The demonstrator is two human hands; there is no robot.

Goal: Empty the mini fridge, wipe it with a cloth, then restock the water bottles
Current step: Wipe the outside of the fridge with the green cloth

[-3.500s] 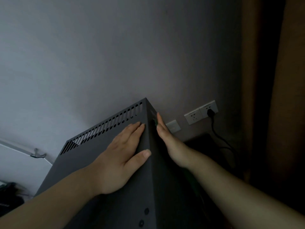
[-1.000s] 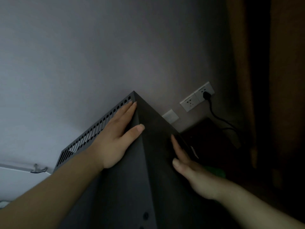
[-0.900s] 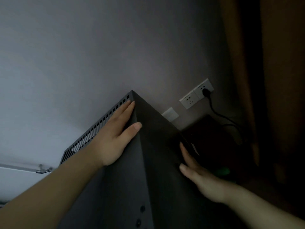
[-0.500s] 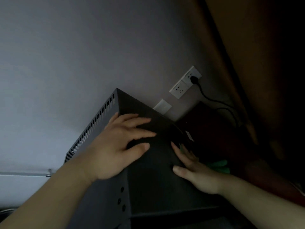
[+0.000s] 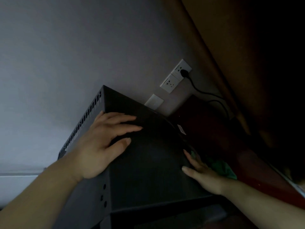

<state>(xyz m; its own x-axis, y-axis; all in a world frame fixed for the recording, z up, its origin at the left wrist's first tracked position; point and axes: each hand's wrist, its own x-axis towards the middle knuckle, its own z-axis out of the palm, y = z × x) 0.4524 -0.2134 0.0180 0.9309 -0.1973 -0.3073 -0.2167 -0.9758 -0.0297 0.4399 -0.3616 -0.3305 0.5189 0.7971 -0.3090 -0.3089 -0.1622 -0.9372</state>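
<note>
The fridge (image 5: 148, 176) stands against the wall. Your left hand (image 5: 100, 146) lies spread flat on its top, holding nothing; lean there to steady it. Your right hand (image 5: 204, 177) presses the cloth (image 5: 222, 169) to the right side with straight fingers: wipe in even, overlapping strokes.

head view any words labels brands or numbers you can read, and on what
No text here can be read.
pale sticker at the right edge of the mini fridge: print too small and blurred.
wall sockets: no legible marking.
</note>
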